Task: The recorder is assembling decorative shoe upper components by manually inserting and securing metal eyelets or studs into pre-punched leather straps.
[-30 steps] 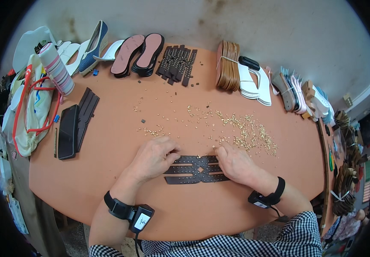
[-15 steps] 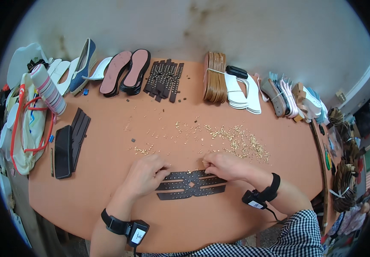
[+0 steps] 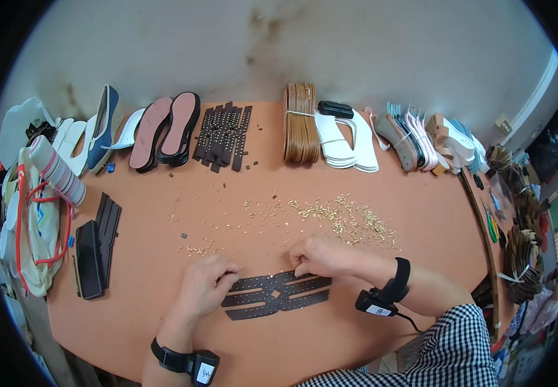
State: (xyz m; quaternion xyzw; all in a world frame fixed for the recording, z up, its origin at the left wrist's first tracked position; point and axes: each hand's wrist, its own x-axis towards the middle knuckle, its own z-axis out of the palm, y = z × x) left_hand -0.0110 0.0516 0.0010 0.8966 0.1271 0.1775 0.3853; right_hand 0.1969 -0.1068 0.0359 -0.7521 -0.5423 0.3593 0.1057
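Note:
A dark brown cut-out shoe upper (image 3: 292,300), with slits, a diamond hole and rows of small metal studs, lies flat in front of me. At its upper left corner my left hand (image 3: 208,285) is closed, thumb against the fingers, gripping the edge. My right hand (image 3: 323,257) is pinched at the upper edge, right of the middle; whatever its fingertips hold is too small or hidden. Small gold studs (image 3: 350,222) lie scattered just beyond my hands, thickest at the right. Each wrist wears a black strap with a small box.
Along the wall stand pink-topped soles (image 3: 179,128), stacked studded dark straps (image 3: 224,135), a brown bundle (image 3: 301,126), white cut-outs (image 3: 364,145) and tied shoe parts (image 3: 414,138). At left are a black case (image 3: 90,258), dark strips (image 3: 106,226), a striped cylinder (image 3: 59,171) and a red-handled bag (image 3: 43,245).
The whole view has shifted, so the table things sit lower and further left. Both hands keep their places at the shoe upper, which looks slightly more tilted.

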